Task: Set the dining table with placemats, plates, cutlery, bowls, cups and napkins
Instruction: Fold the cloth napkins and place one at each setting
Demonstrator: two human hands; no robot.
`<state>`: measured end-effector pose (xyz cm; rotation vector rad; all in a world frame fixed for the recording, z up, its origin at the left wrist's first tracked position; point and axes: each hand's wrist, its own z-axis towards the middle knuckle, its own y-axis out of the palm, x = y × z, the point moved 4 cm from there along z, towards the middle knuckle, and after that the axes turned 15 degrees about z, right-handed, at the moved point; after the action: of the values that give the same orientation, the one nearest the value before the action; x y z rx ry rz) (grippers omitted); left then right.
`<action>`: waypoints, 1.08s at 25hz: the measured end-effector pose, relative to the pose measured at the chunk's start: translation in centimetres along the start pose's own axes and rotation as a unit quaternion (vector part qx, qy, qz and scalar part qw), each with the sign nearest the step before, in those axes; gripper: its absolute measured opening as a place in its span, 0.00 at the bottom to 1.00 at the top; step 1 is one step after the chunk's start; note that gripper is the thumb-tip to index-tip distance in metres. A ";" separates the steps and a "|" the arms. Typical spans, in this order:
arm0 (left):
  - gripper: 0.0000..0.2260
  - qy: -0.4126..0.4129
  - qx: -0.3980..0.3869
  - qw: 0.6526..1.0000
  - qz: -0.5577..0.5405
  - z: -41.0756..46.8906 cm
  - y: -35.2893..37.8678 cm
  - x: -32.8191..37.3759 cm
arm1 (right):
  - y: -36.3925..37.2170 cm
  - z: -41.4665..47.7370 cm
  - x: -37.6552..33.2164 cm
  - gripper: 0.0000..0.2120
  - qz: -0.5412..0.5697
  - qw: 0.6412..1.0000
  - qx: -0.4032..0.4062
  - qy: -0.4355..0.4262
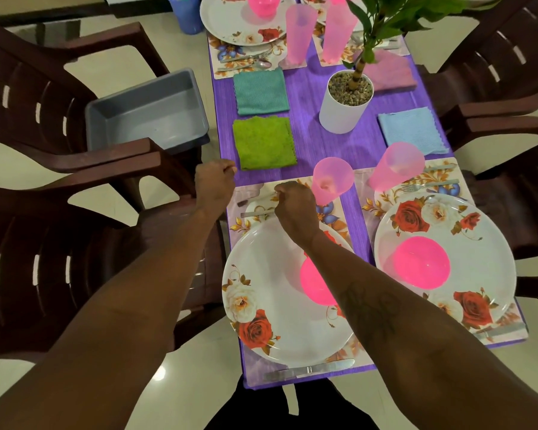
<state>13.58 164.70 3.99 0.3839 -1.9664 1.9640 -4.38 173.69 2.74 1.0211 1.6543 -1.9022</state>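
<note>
The cutlery (257, 214) lies on the placemat (333, 212) at the counter's (317, 144) near left corner, in the strip between the plate's (271, 274) far rim and the mat's far edge. The step looks like straightening these pieces. To do it well, keep them flat and parallel to the mat's far edge, clear of the plate rim, and move them with small nudges so the wrist does not knock the pink cup (333, 181) just beside it.

The right hand (295, 206) hovers over that strip with its fingers (281, 189) curled tight and pointing down. They seem to pinch the end of one thin piece, though the hand hides most of the contact. The forearm crosses the plate and part of the pink bowl (312, 283) on it.

The left hand (215, 181) sits at the counter's left edge, fingers (227, 167) clenched, right by the near corner of the green napkin (264, 142). Whether it grasps that corner or holds nothing I cannot tell.

A knife (311, 369) lies along the near edge, and a grey tub (149, 110) rests on a chair beyond the left edge
</note>
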 end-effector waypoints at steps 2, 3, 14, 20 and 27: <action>0.11 -0.058 -0.006 0.998 -0.004 0.6 0.3 0.4 | 0.0 0.5 -1.2 0.09 0.014 1.000 0.022 -0.018; 0.12 -0.093 -0.010 0.996 -0.013 0.9 0.4 0.6 | 0.1 0.9 -1.6 0.09 0.024 0.999 0.032 -0.030; 0.31 -0.161 -0.108 0.972 -0.130 6.2 7.9 -3.2 | 2.5 5.8 -1.5 0.17 -0.062 0.997 0.009 -0.045; 0.10 -0.164 -0.123 0.971 -0.122 4.6 3.8 -2.6 | 2.4 5.8 -1.7 0.14 -0.222 0.973 -0.015 -0.058; 0.09 -0.127 -0.105 0.982 -0.091 2.8 2.8 -4.3 | 2.9 3.7 -2.6 0.04 -0.263 0.956 -0.069 -0.110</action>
<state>16.19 161.73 -0.35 0.7625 -2.1787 1.6430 -1.54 169.11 2.81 0.3081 2.0247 -2.0812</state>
